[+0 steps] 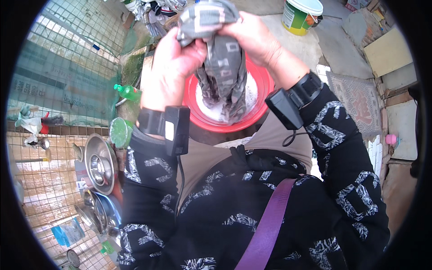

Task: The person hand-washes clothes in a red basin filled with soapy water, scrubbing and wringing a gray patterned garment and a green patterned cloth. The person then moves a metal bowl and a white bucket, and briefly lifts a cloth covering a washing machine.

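Observation:
A grey patterned cloth garment (222, 64) hangs from both my hands over a red plastic basin (236, 127). Its lower end dips into white suds (250, 91) in the basin. On the left side of the bunched top, my left hand (173, 62) pinches the fabric between thumb and fingers. From the right, my right hand (254, 38) grips the same bunched edge, its fingertips partly hidden by the cloth. Both wrists carry black strapped devices.
Left of the basin stand a green bottle (128, 92) and a green tub (120, 132). Metal bowls (101, 145) lean by the wire mesh wall (60, 145). A pile of clothes (153, 15) lies at the far left. Beyond the right hand is a green-and-white bucket (300, 18); a mat (354, 101) lies further right.

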The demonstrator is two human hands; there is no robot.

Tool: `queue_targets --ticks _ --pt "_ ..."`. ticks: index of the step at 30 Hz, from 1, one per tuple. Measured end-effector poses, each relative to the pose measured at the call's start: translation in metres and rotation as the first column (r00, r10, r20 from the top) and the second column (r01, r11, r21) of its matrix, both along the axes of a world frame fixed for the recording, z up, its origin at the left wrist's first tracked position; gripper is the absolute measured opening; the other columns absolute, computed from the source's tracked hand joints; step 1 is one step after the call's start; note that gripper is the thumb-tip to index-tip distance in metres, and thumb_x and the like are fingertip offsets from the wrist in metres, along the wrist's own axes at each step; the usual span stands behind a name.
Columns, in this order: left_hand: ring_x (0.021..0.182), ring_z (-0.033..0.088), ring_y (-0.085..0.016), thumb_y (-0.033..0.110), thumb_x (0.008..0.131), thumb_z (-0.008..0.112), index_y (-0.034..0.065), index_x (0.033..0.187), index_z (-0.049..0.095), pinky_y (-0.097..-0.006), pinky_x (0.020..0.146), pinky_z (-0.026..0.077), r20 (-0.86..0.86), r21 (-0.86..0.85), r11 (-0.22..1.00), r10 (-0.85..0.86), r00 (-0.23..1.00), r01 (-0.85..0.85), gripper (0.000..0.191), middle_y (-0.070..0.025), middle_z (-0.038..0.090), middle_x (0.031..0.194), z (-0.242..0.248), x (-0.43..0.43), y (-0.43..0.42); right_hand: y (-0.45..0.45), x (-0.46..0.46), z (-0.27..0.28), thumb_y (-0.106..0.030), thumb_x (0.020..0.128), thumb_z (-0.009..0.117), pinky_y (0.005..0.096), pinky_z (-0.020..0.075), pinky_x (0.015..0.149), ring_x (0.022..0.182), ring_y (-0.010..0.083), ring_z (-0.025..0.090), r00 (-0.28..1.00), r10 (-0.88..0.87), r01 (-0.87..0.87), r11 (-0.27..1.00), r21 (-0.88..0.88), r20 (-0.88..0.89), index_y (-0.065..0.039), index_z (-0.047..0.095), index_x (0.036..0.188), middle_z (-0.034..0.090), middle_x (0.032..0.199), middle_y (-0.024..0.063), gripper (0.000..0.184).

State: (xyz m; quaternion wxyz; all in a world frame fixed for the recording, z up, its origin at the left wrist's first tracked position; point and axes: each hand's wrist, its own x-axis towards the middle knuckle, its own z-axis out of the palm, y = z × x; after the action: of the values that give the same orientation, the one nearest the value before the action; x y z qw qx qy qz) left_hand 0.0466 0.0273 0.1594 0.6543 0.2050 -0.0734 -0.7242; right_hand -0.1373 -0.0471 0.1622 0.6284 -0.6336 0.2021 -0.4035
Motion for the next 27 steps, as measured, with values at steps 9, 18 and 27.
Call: queue_targets --ticks 9,18,27 --pt "0.078 0.065 -0.024 0.014 0.093 0.045 -0.0016 0.100 0.061 -0.0369 0.069 0.056 0.274 -0.338 0.941 0.138 0.952 -0.039 0.024 -0.0125 0.067 0.088 0.093 -0.008 -0.022 -0.005 -0.008 0.069 -0.002 0.076 0.067 0.0296 0.0481 0.090 0.097 0.0149 0.062 0.989 0.111 -0.097 0.986 -0.133 0.102 0.000 0.065 0.113 0.067 0.105 0.0054 0.037" --pt "0.112 0.059 -0.033 0.012 0.092 0.042 -0.0024 0.118 0.056 -0.0505 0.100 0.046 0.201 0.216 0.969 0.076 0.977 -0.120 0.033 -0.0205 0.061 0.121 0.000 -0.045 -0.002 0.017 -0.013 -0.013 -0.030 0.051 0.093 0.0317 0.0418 0.103 0.117 0.0207 0.054 0.961 -0.032 -0.045 0.962 -0.270 -0.273 0.003 0.033 0.141 0.057 0.126 0.0142 0.113" --pt "0.102 0.064 -0.028 0.024 0.095 0.053 0.0027 0.118 0.058 -0.0445 0.085 0.054 0.371 0.118 0.993 -0.037 0.928 -0.007 0.031 -0.0140 0.065 0.115 -0.010 -0.038 -0.001 0.019 -0.017 -0.011 -0.025 0.062 0.089 0.0296 0.0469 0.094 0.106 0.0142 0.059 0.915 0.032 -0.097 0.985 -0.143 -0.401 -0.001 0.057 0.122 0.065 0.110 0.0079 0.071"
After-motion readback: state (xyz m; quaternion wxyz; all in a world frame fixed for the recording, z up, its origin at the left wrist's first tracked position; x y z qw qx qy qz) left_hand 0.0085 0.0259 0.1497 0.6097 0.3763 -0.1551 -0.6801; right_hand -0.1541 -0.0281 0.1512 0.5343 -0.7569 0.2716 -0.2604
